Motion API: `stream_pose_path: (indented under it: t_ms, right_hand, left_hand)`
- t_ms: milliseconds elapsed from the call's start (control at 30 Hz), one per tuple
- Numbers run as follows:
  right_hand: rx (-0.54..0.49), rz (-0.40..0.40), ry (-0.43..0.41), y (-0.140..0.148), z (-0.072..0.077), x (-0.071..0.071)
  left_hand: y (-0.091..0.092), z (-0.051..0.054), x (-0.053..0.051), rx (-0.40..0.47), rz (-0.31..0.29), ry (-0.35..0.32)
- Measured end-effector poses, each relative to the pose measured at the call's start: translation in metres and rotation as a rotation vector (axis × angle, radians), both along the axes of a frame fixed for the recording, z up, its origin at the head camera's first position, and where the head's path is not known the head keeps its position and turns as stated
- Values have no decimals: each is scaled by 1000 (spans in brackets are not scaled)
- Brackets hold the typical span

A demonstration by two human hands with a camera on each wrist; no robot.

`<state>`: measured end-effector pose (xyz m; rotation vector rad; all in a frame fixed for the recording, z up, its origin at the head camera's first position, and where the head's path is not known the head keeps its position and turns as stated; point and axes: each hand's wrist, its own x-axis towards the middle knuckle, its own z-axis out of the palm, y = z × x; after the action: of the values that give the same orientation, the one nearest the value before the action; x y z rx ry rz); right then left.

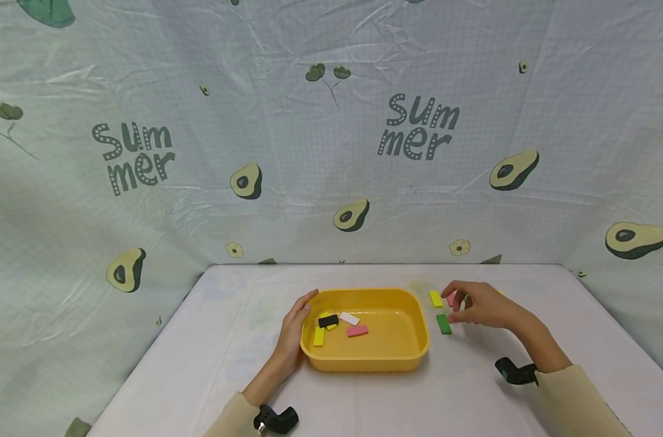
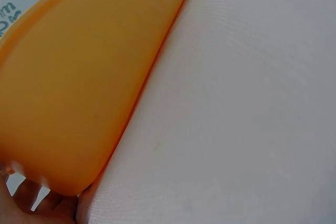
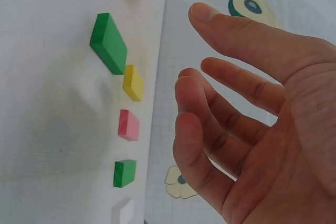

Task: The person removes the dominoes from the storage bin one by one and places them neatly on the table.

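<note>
A yellow tray [image 1: 364,364] holds a black block [image 1: 328,321], a white block [image 1: 350,318], a pink block [image 1: 357,331] and yellow blocks [image 1: 319,336]. My left hand [image 1: 291,334] rests against its left side; in the left wrist view the fingers [image 2: 50,203] touch the tray wall [image 2: 79,87]. My right hand [image 1: 481,304] hovers above the table right of the tray, fingers bent and parted, with nothing between them. Near it lie a green block [image 1: 443,324], a yellow block [image 1: 436,299] and a pink block [image 1: 451,298]. The right wrist view shows the empty right hand [image 3: 252,114] beside the row.
In the right wrist view, a second green block [image 3: 125,173] and a white block [image 3: 123,212] lie farther along the row. The white table [image 1: 200,364] ends at a printed curtain [image 1: 288,133] behind. Wrist cameras sit on both wrists.
</note>
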<state>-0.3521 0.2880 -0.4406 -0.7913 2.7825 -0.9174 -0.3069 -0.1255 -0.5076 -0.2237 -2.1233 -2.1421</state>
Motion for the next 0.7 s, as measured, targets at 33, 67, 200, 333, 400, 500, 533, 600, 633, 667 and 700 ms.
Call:
stream_pose_path:
  t_ms: [33,67,200,333,400,500,533,600,633,667,700]
  right_hand:
    - [5,-2,9,-1,1,0]
    - [9,-6,16,-2,2,1]
    - [17,-9,39,-6,7,3]
    - [21,2,62,-8,11,4]
    - [22,2,68,-9,13,4]
    - [23,7,82,-9,15,4]
    - [21,8,85,-10,15,5]
    - [17,5,86,-11,16,5]
    - [16,8,92,-12,16,5]
    - [13,11,95,-13,17,6]
    - [12,14,100,-13,17,6]
  left_hand:
    - [0,0,0,1,-1,0]
    - [0,0,0,2,-2,1]
    - [0,0,-1,4,-5,1]
    - [0,0,-2,1,-1,3]
    - [0,0,-2,1,1,3]
    - [0,-1,-2,-6,3,7]
    - [0,-1,-2,-5,4,6]
    - [1,-2,-2,-10,3,9]
    - [1,-2,-3,-9,3,9]
    - [1,-1,-3,-9,2,9]
    - [1,-1,-3,-2,3,4]
